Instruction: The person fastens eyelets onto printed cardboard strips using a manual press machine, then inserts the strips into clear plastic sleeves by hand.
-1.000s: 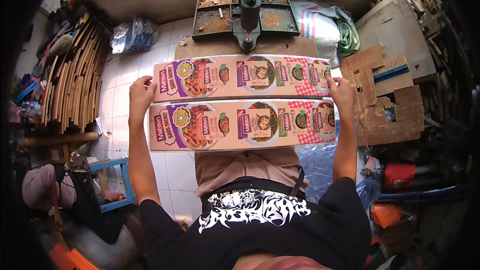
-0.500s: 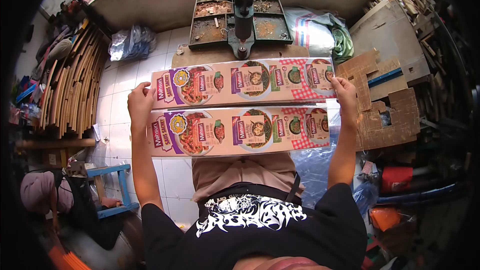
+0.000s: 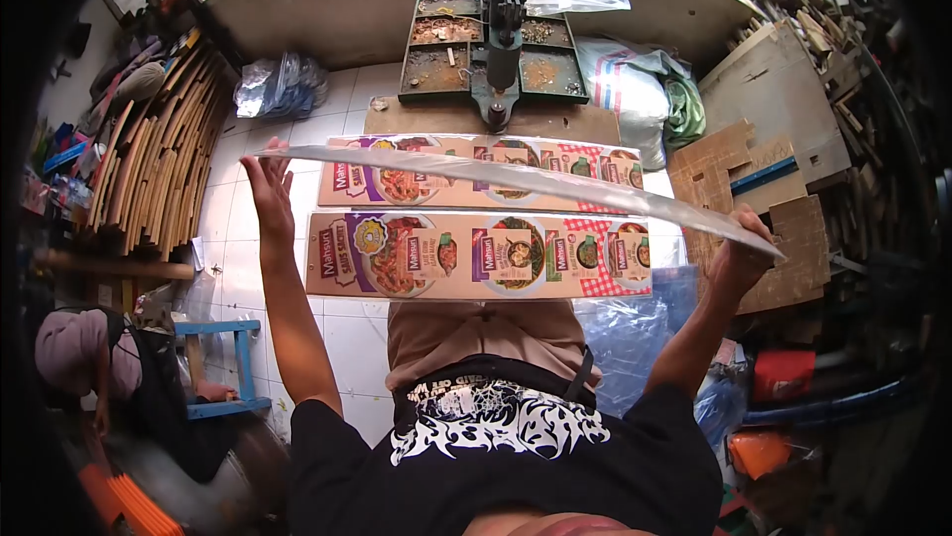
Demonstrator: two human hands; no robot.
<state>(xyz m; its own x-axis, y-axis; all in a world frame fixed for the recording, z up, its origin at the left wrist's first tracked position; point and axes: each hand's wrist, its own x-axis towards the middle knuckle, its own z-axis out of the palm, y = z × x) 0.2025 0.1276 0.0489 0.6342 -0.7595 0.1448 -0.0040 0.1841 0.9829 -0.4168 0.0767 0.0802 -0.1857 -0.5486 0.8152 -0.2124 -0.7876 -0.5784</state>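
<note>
A long thin panel (image 3: 516, 177), seen nearly edge-on, is raised above the printed strips and slants down to the right. My right hand (image 3: 742, 243) is closed around its right end. At its left end my left hand (image 3: 270, 189) is open, fingers spread, with the panel's tip by the fingertips. Below it lies one printed food strip (image 3: 451, 197), partly hidden by the panel. Nearer my body a second printed strip (image 3: 456, 273) lies flat, fully visible.
A dark press (image 3: 504, 60) stands beyond the strips, over a compartment tray (image 3: 436, 70) of small parts. Wooden boards (image 3: 164, 159) stack at left; cut boards (image 3: 783, 248) lie right. A blue frame (image 3: 245, 362) and another person (image 3: 84, 348) are at lower left.
A panel has come up off the far strip and tilted nearly edge-on. My left hand has opened; my right hand has moved right and down with the panel's end.
</note>
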